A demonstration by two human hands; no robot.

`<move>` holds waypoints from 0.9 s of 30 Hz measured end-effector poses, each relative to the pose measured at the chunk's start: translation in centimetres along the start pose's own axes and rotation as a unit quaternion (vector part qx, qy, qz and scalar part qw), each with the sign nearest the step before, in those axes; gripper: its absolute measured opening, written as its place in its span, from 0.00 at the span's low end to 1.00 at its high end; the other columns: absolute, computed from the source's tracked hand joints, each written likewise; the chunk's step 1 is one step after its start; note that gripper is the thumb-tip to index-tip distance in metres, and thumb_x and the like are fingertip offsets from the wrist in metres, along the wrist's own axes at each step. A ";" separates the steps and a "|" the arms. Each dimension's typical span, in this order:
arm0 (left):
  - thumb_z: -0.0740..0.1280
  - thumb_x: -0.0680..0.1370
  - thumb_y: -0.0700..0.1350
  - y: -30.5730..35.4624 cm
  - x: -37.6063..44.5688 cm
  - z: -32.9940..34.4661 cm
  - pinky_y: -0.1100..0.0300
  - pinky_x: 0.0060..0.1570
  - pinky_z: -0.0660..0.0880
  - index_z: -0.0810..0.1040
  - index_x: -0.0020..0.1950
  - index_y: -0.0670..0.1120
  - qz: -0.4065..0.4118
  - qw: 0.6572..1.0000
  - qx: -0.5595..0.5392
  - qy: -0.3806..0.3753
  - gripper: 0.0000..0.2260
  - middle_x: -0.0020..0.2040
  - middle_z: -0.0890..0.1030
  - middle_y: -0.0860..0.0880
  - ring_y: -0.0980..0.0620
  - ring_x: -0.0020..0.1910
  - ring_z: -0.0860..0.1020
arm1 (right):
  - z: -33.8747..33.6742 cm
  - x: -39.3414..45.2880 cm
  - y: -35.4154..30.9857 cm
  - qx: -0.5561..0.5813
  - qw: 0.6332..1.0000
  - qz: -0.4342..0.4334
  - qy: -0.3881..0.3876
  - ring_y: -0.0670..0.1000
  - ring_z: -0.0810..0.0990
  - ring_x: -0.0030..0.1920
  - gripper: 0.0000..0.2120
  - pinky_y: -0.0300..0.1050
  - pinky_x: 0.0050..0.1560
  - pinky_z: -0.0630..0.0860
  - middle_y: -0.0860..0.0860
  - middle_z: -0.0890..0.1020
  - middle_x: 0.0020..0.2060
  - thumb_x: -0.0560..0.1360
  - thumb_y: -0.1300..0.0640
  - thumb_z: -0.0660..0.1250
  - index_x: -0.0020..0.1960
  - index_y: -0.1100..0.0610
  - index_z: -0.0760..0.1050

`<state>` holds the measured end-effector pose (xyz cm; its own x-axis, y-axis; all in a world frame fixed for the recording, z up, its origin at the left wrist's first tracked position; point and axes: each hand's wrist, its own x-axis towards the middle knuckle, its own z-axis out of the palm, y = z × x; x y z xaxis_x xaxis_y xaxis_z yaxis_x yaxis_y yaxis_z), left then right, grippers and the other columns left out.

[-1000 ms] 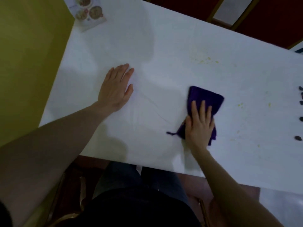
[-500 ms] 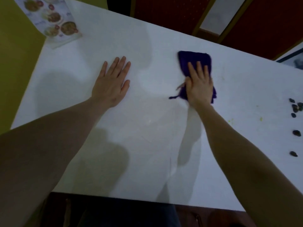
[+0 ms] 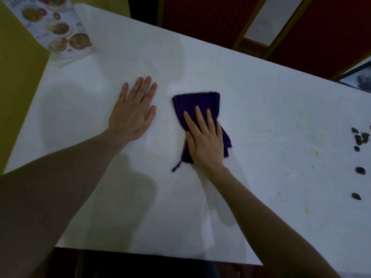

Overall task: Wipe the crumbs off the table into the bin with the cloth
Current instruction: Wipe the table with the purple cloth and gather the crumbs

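Cloth (image 3: pixel 197 106) pinned flat mid-table under the right hand (image 3: pixel 205 140)

Purple, folded, fingers spread and pressing down on it, not gripping. Left hand (image 3: pixel 132 115) lies palm-down just beside it on the white table (image 3: pixel 261 101), fingers loosely together. Yellow crumbs (image 3: pixel 316 153) and some dark bits (image 3: pixel 360 170) sit well off to the right, menu card (image 3: pixel 60 33) at the far left corner.

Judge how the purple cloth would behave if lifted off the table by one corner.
The purple cloth would probably droop and unfold: it lies in loose soft folds under the right hand. It is likely light, being thin with a loose strand trailing. It seems to slide readily on the smooth white table.
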<state>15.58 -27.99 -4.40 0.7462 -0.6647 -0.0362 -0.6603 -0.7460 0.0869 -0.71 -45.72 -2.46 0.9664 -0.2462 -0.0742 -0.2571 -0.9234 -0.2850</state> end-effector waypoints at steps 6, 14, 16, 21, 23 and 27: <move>0.45 0.82 0.54 0.0 0.0 -0.1 0.44 0.77 0.50 0.53 0.80 0.45 0.010 1.000 -0.006 0.015 0.28 0.81 0.55 0.45 0.46 0.80 0.54 | -2.7 13.9 3.8 -0.026 0.999 0.023 -0.012 0.55 0.50 0.78 0.25 0.54 0.77 0.48 0.50 0.55 0.79 0.82 0.49 0.49 0.78 0.44 0.54; 0.45 0.82 0.54 -0.1 -0.1 -0.2 0.43 0.77 0.50 0.53 0.80 0.45 0.008 1.000 -0.005 0.013 0.28 0.81 0.55 0.45 0.46 0.80 0.54 | -5.8 8.2 15.7 -0.020 0.962 0.262 0.069 0.57 0.49 0.78 0.26 0.59 0.76 0.51 0.52 0.53 0.79 0.82 0.48 0.49 0.79 0.47 0.52; 0.45 0.82 0.54 -0.2 -0.2 -0.2 0.43 0.77 0.50 0.53 0.81 0.45 0.007 1.000 -0.002 0.011 0.28 0.81 0.54 0.45 0.46 0.80 0.54 | -4.9 4.9 14.5 -0.011 0.956 0.280 0.084 0.58 0.49 0.78 0.26 0.61 0.75 0.52 0.53 0.53 0.79 0.82 0.48 0.49 0.79 0.47 0.52; 0.44 0.82 0.54 -0.1 0.0 -0.2 0.44 0.78 0.49 0.51 0.81 0.45 0.006 1.000 0.005 0.006 0.28 0.81 0.53 0.45 0.46 0.80 0.52 | -1.3 0.0 5.0 -0.026 0.978 0.192 0.075 0.58 0.54 0.78 0.27 0.59 0.73 0.54 0.53 0.58 0.78 0.79 0.49 0.53 0.78 0.46 0.57; 0.44 0.82 0.54 -0.1 0.0 -0.2 0.44 0.78 0.49 0.51 0.81 0.45 0.006 1.000 0.005 0.007 0.28 0.81 0.52 0.46 0.46 0.80 0.52 | -0.1 0.2 1.2 -0.039 0.993 0.103 0.053 0.57 0.53 0.78 0.26 0.57 0.74 0.53 0.51 0.58 0.78 0.80 0.49 0.53 0.78 0.46 0.57; 0.44 0.82 0.54 -0.1 -0.1 -0.2 0.44 0.78 0.49 0.50 0.81 0.45 0.007 1.000 0.007 0.008 0.27 0.81 0.53 0.45 0.46 0.80 0.52 | -0.1 5.2 -0.8 -0.010 1.000 -0.015 0.015 0.56 0.51 0.78 0.24 0.54 0.76 0.49 0.50 0.58 0.78 0.82 0.50 0.52 0.78 0.46 0.57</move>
<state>15.62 -27.84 -4.25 0.7377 -0.6749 -0.0183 -0.6722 -0.7368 0.0727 4.49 -46.30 -2.48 0.9731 -0.2272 -0.0375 -0.2288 -0.9358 -0.2680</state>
